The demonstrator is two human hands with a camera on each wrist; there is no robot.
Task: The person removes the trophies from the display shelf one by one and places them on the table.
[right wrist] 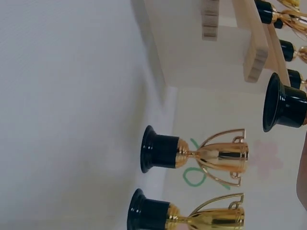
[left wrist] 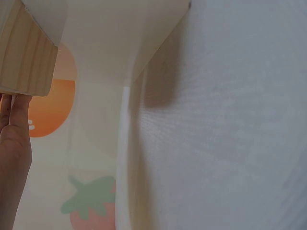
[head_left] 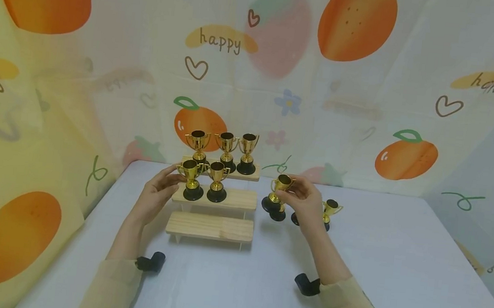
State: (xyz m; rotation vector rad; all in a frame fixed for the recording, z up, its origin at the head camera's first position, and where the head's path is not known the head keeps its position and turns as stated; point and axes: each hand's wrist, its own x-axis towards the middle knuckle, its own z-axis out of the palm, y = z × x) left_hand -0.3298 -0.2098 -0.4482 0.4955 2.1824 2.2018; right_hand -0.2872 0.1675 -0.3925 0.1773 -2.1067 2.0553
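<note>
My right hand (head_left: 307,202) pinches a small gold trophy cup (head_left: 280,189) by its upper part, right of a tiered wooden stand. In the right wrist view, the black base (right wrist: 285,103) of that trophy cup hangs clear of the table. My left hand (head_left: 160,190) is at the left end of the middle board (head_left: 242,199), its fingers beside the left trophy cup (head_left: 191,173) there. From the left wrist, the fingers (left wrist: 19,112) look fairly straight, and their tips are hidden behind the board. Another trophy cup (head_left: 218,176) stands on the same board.
Three trophy cups (head_left: 226,144) stand on the top board; the lowest board (head_left: 208,226) is bare. Right of the stand, more trophy cups (head_left: 331,209) stand on the white table (head_left: 225,290), partly hidden by my right hand. A fruit-patterned cloth (head_left: 149,55) hangs behind.
</note>
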